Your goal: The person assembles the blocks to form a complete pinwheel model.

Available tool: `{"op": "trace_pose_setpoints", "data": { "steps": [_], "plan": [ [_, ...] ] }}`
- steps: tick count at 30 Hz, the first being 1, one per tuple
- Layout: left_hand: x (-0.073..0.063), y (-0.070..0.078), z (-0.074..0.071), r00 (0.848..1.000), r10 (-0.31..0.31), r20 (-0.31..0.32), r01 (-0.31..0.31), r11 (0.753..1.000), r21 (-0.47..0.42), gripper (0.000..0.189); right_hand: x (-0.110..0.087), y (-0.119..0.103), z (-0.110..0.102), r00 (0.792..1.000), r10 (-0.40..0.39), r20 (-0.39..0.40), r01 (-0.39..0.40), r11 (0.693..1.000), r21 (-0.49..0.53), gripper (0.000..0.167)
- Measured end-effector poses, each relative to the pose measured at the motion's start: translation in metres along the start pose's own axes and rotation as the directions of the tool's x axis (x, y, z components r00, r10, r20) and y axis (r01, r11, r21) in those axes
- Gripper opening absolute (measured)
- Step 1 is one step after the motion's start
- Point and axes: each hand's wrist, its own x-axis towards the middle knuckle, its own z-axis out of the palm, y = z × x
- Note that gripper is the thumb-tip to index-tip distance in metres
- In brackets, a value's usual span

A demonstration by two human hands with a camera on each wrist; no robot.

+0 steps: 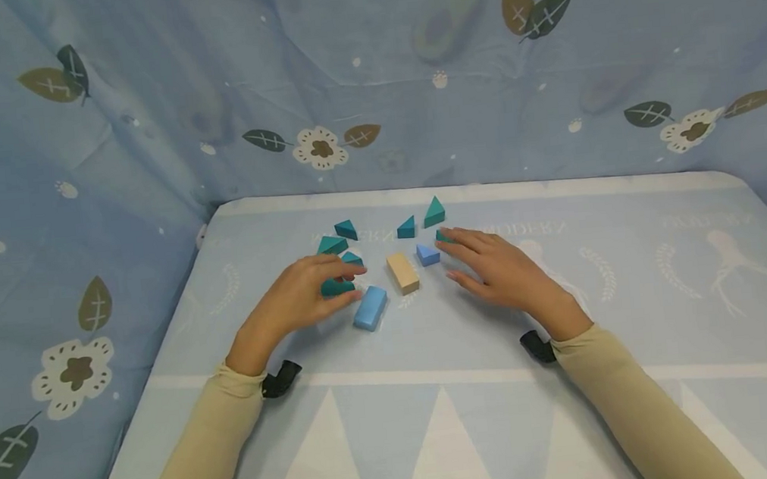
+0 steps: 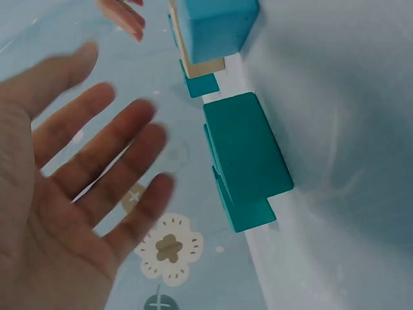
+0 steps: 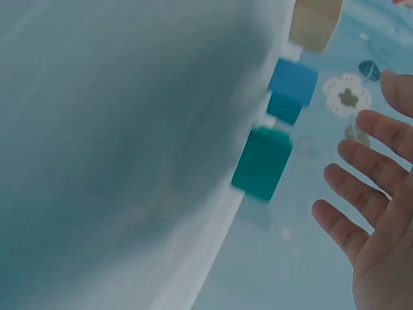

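Note:
My left hand (image 1: 302, 292) hovers over several teal blocks on the left of the group, its fingers spread and holding nothing. One teal block (image 2: 248, 148) lies beside it in the left wrist view. Just right of that hand lies a light blue rectangular block (image 1: 370, 308). A plain wooden block (image 1: 403, 273) lies between the two hands. My right hand (image 1: 495, 264) is held with loose, spread fingers near a small blue triangular block (image 1: 428, 254). Its fingers partly cover a teal block (image 1: 443, 236). In the right wrist view, a teal block (image 3: 262, 163) stands apart from the fingers.
Behind the hands are teal triangular blocks: one (image 1: 345, 230) at left, one (image 1: 406, 227) near the middle and one (image 1: 433, 211) farther right. A patterned cloth covers the table (image 1: 427, 350). A blue curtain (image 1: 370, 81) hangs along the back and left.

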Motion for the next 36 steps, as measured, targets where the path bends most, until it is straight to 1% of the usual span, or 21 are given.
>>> {"op": "trace_pose_setpoints", "data": {
  "steps": [2,4,7,11,15,18,23,28,30,31,36],
  "plan": [
    [0.0,-0.001,0.001,0.998,-0.026,0.058,0.03,0.998,-0.058,0.037,0.007,-0.005,0.004,1.0,-0.017,-0.004,0.017,1.0,0.001,0.048],
    [0.0,-0.001,0.001,0.993,-0.05,0.111,0.06,0.994,-0.09,0.039,0.014,-0.011,0.007,1.0,-0.026,-0.005,0.026,1.0,0.013,0.045],
    [0.002,-0.001,0.003,0.983,-0.081,0.168,0.097,0.991,-0.091,0.038,0.024,-0.019,0.011,0.999,-0.038,0.002,0.038,0.999,0.03,0.04],
    [0.005,0.0,0.006,0.971,-0.066,0.228,0.087,0.993,-0.084,0.038,0.03,-0.025,0.012,0.998,-0.058,0.003,0.058,0.998,0.035,0.035],
    [0.006,0.001,0.008,0.961,-0.045,0.273,0.07,0.994,-0.082,0.041,0.03,-0.027,0.012,0.998,-0.068,0.015,0.067,0.997,0.03,0.031],
    [0.005,0.0,0.009,0.957,-0.049,0.284,0.074,0.994,-0.076,0.044,0.029,-0.027,0.013,0.997,-0.072,0.036,0.072,0.997,0.026,0.03],
    [0.004,-0.001,0.009,0.957,-0.04,0.287,0.066,0.995,-0.08,0.044,0.029,-0.027,0.014,0.995,-0.066,0.069,0.064,0.997,0.032,0.03],
    [0.004,0.0,0.009,0.953,-0.045,0.299,0.069,0.995,-0.068,0.039,0.027,-0.03,0.014,0.983,-0.038,0.177,0.023,0.996,0.083,0.036],
    [0.004,0.001,0.009,0.952,-0.051,0.301,0.072,0.996,-0.058,0.035,0.026,-0.031,0.014,0.978,-0.034,0.205,0.014,0.995,0.097,0.038],
    [0.004,0.001,0.01,0.952,-0.054,0.301,0.074,0.996,-0.055,0.033,0.026,-0.032,0.014,0.977,-0.033,0.211,0.012,0.995,0.098,0.039],
    [0.003,0.003,0.009,0.953,-0.061,0.297,0.077,0.996,-0.044,0.029,0.026,-0.034,0.014,0.981,-0.054,0.189,0.036,0.995,0.098,0.04]
  ]
}}
